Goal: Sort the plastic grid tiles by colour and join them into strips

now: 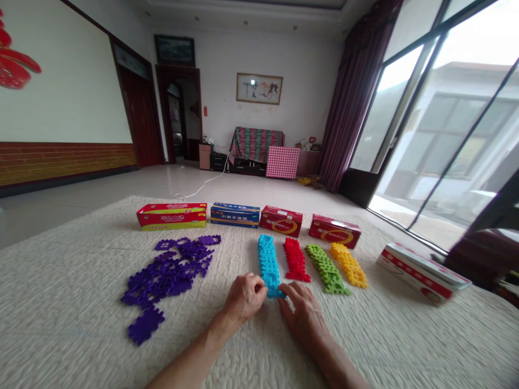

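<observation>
A long row of light-blue interlocking plastic pieces [268,262] lies on the quilted cover, its near end between my hands. My left hand [244,296] is at its left side, fingers curled in and tips against the near end. On the opposite side, my right hand [303,309] has bent fingers touching the same end. To the right lie similar rows of red pieces [295,260], green pieces [327,269] and yellow pieces [348,265]. A loose heap of purple pieces [174,273] spreads out at the left. My fingers partly hide the blue row's near end.
Behind the pieces stand a red-and-yellow box [172,217], a blue box [235,215] and two dark-red boxes [280,221]. A white-and-red box [421,273] sits at the right. The pale quilted cover [81,281] lies under everything.
</observation>
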A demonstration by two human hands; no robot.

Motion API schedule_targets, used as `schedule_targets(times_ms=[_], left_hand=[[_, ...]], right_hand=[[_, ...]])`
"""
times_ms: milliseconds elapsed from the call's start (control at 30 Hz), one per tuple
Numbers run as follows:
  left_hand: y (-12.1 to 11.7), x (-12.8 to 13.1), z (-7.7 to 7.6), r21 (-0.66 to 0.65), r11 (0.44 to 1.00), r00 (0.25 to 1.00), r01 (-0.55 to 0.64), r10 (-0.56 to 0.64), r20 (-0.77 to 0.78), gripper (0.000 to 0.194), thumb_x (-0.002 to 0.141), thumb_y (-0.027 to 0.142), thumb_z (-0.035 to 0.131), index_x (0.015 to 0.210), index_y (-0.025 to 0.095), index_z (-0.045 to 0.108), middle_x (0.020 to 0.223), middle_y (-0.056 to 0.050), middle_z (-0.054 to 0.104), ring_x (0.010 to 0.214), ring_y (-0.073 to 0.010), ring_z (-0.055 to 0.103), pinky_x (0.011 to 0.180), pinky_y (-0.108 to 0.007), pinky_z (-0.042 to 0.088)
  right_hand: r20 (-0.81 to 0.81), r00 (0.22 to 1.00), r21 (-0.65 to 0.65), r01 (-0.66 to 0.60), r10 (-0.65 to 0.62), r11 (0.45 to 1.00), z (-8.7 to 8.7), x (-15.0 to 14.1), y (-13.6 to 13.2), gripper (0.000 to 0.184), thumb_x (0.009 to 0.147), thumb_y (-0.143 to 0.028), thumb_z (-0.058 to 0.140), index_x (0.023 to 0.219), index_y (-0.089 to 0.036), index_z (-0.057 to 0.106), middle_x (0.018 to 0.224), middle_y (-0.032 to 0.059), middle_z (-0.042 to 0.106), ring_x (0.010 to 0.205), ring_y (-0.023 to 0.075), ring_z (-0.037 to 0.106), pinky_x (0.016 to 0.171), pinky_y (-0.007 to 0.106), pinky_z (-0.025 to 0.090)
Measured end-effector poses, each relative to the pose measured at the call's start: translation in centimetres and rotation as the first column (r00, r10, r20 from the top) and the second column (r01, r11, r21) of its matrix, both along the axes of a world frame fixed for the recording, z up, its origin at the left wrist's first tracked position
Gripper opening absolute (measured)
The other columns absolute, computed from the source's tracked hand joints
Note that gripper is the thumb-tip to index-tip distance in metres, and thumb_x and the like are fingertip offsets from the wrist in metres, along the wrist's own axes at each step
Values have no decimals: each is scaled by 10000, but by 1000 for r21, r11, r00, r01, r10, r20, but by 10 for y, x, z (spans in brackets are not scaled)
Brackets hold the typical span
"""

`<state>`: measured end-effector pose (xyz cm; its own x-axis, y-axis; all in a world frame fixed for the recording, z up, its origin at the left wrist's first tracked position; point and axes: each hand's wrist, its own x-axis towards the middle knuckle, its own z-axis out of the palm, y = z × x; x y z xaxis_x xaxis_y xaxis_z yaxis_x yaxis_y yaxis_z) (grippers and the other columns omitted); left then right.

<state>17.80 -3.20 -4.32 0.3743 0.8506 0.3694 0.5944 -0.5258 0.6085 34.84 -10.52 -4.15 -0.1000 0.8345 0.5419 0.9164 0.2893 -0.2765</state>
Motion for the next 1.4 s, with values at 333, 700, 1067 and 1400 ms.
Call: schedule_targets(times_ms=[333, 700, 1067, 1400], left_hand=[[-3, 0, 0, 0, 1000, 1000, 4, -4, 13, 158, 770, 196, 573, 706, 192, 719, 722, -33, 682, 685, -148, 623, 663, -249, 417], [-3, 0, 2, -1, 1000, 998, -4, 4, 61, 126, 753, 182, 601, 734, 183, 726, 719, -30, 679, 674, -141, 622, 654, -236, 431], [-5, -8, 8, 23, 1000, 999, -19, 20, -45, 167, 780, 207, 567, 753, 173, 729, 758, -60, 677, 722, -165, 636, 697, -258, 437], [2, -9, 2, 90, 995, 996, -38, 45, -72, 324, 852, 179, 449, 598, 171, 651, 627, -44, 605, 619, -139, 569, 606, -257, 357]], right_hand=[[18, 999, -78, 36, -34, 996, 0, -2, -1, 170, 841, -160, 547, 956, -220, 657, 864, 51, 622, 833, 209, 583, 788, 334, 448], [30, 996, -120, 83, -80, 989, 4, -5, -1, 192, 819, -152, 584, 992, -203, 649, 907, 62, 626, 891, 226, 587, 823, 344, 439], [13, 997, -88, 78, -77, 993, 1, -3, -2, 205, 811, -178, 562, 994, -218, 644, 904, 54, 631, 872, 233, 603, 794, 359, 462], [22, 999, -25, 49, -48, 998, -7, 1, 3, 220, 822, -224, 546, 1026, -235, 627, 940, 61, 647, 871, 235, 632, 780, 375, 502]])
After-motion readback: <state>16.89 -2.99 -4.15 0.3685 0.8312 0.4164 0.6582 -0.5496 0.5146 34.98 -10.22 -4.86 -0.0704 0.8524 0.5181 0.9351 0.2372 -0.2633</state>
